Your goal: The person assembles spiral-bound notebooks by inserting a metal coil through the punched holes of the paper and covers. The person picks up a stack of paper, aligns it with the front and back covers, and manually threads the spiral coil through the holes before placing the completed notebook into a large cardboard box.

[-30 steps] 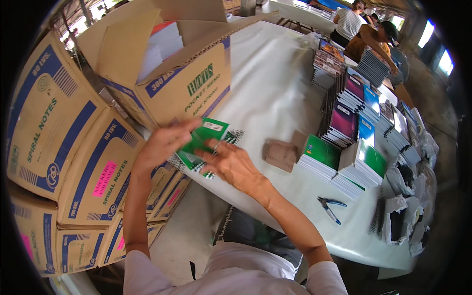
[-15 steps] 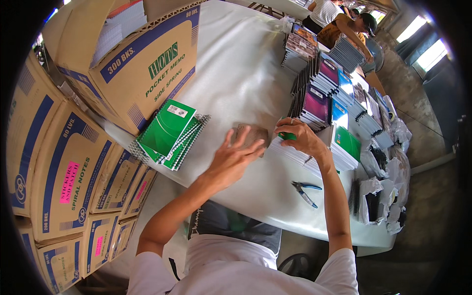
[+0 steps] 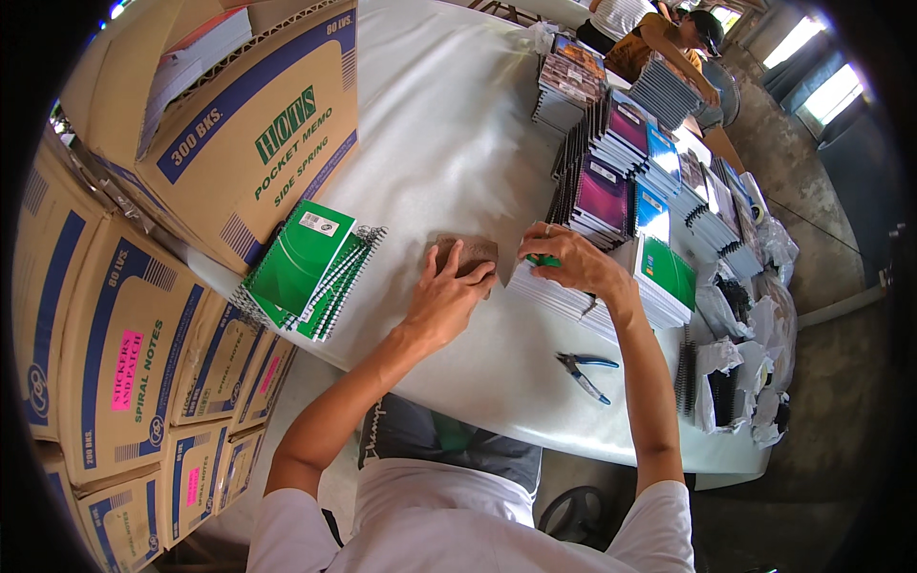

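My left hand [image 3: 442, 304] rests on a brown rectangular block [image 3: 465, 256] lying on the table, with fingers and thumb closed on its near side. What the block is made of I cannot tell. To its right, my right hand [image 3: 576, 263] is bent over a stack of notebooks [image 3: 564, 304] with white page edges. Its fingers pinch a green-covered notebook [image 3: 543, 260] at the top of that stack; most of that cover is hidden under the hand. Blue-handled pliers [image 3: 586, 374] lie with jaws apart in front of the stack. Green spiral notebooks [image 3: 298, 253] are piled at left.
A large open carton [image 3: 258, 124] stands on the table's left side, with more cartons [image 3: 138, 353] stacked beside the table. Spiral notebooks [image 3: 604, 196] in several piles line the right, near wrapped black coils [image 3: 723, 396]. Another person [image 3: 659, 48] handles notebooks at the far right.
My left hand has come down onto the brown block and closed on it; before, its fingers were spread over it. My right hand stays at the notebook stack. The whole view has shifted slightly.
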A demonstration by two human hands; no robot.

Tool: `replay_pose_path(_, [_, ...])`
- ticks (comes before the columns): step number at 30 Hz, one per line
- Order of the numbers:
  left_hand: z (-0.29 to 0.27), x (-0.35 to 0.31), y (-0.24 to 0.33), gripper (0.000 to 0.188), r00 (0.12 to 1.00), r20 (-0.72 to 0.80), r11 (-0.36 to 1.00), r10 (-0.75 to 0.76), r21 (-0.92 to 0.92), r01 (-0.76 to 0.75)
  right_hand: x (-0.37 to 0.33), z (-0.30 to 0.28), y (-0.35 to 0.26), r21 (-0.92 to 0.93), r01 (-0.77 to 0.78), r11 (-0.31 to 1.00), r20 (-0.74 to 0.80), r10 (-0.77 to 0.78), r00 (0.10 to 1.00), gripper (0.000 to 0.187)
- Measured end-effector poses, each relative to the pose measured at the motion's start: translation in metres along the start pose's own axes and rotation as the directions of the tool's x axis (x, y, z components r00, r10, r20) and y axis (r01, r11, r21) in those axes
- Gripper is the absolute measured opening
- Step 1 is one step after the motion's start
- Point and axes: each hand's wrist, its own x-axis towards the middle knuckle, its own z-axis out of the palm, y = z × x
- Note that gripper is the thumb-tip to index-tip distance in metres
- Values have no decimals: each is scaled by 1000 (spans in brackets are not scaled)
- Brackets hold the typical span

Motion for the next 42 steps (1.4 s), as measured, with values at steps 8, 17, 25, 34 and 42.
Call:
replay_pose_path(8, [7,18,12,48,994,-84,980,-75,-193,57,0,-11,-8,62,-96,993,51,93,994,30])
replay_pose_path(17, [17,30,19,50,990,-65,967,-126,-230,108,-2,-6,-15,-25,-81,996,-57,79,995,30])
replay_pose_path(25, [17,26,20,48,988,-95,970,-121,-221,98,-1,-4,-8,-48,-52,997,-53,49,997,30])
replay_pose_path(34, [16,50,32,55,940,-269,747,-212,-664,-22,-15,13,-24,-354,-311,882,-373,172,912,37])
replay_pose_path(42, [4,60,41,52,988,6,952,-154,-266,150,-23,37,-27,-300,-311,902,-687,22,727,38])
